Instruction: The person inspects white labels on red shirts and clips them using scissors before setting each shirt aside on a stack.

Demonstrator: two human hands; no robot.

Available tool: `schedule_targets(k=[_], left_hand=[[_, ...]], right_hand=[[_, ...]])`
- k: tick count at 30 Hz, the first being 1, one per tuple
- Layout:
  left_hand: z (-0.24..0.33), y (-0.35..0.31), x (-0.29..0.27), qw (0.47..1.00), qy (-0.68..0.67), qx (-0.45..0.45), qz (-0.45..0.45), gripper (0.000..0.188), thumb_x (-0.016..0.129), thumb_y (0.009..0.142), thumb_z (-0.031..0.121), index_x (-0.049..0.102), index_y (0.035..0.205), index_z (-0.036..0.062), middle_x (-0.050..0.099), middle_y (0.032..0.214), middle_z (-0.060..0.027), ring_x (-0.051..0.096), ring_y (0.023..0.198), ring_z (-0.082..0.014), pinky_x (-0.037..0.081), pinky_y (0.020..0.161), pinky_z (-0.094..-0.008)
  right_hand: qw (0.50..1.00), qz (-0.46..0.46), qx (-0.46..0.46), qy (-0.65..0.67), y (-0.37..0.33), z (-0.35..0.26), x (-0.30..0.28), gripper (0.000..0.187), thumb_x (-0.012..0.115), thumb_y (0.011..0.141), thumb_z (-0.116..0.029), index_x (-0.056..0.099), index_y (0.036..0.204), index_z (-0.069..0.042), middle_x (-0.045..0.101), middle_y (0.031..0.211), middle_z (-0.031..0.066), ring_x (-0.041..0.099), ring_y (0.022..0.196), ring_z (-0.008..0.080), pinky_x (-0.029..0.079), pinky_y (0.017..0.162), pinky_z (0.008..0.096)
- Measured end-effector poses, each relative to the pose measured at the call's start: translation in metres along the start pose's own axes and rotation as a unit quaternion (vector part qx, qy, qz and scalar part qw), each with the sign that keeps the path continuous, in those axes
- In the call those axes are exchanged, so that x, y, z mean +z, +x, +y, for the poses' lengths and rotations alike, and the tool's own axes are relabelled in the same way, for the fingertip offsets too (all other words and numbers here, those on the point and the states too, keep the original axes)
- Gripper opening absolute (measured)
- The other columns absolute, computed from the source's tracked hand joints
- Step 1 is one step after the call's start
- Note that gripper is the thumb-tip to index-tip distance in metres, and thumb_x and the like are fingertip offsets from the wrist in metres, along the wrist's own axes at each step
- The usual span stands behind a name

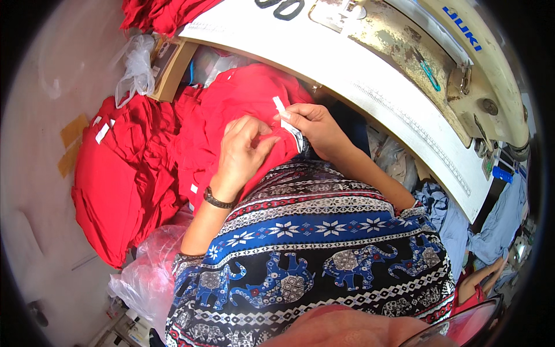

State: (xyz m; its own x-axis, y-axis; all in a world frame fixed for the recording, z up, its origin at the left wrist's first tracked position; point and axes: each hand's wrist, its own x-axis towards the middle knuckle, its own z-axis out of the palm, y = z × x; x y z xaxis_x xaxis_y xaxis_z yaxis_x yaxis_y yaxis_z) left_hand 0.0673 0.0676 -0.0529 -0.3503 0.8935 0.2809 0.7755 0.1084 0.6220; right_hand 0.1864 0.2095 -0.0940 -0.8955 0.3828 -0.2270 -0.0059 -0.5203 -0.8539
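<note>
Red cloth (248, 87) lies bunched over my lap. My right hand (315, 127) pinches a narrow white strip (279, 105) between thumb and forefinger, and the strip's upper end stands up past the fingers. A second white piece with dark marks (296, 137) hangs under that hand, along the cloth's edge. Just to the left, my left hand (238, 153) hovers over the red cloth with its fingers curled and thumb and fingertips drawn together. Whatever the left fingertips hold is too small to make out. A dark watch or bracelet (217, 199) circles the left wrist.
A white sewing table (393, 87) curves across the far right, bearing a cream sewing machine (491, 87) and green thread snips (428, 70). More red garments (121, 185) with white tags pile at left, beside a clear plastic bag (150, 272). A cardboard box (171, 69) sits beneath the table edge.
</note>
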Motion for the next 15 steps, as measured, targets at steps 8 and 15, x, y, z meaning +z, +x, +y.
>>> schedule_targets(k=[8,15], left_hand=[[-0.007,-0.024,0.012,0.984,0.096,0.118,0.089,0.023,0.075,0.065,0.004,0.057,0.078,0.0068,0.056,0.079,-0.0059,0.056,0.077,-0.0244,0.042,0.086,-0.042],[-0.015,0.024,-0.01,0.997,-0.066,0.003,0.04,0.017,0.068,0.08,0.019,0.061,0.084,0.0037,0.06,0.085,-0.0108,0.058,0.082,-0.0299,0.044,0.077,-0.0396]], right_hand=[[0.999,-0.034,0.014,0.004,-0.004,0.005,0.004,0.019,0.059,0.092,-0.012,0.068,0.099,0.003,0.068,0.089,0.004,0.059,0.082,0.0063,0.046,0.075,0.0208],[0.994,0.002,-0.046,-0.104,-0.004,0.008,-0.002,0.022,0.057,0.093,-0.015,0.068,0.098,0.004,0.067,0.082,0.0014,0.057,0.075,0.0052,0.046,0.068,0.0212]])
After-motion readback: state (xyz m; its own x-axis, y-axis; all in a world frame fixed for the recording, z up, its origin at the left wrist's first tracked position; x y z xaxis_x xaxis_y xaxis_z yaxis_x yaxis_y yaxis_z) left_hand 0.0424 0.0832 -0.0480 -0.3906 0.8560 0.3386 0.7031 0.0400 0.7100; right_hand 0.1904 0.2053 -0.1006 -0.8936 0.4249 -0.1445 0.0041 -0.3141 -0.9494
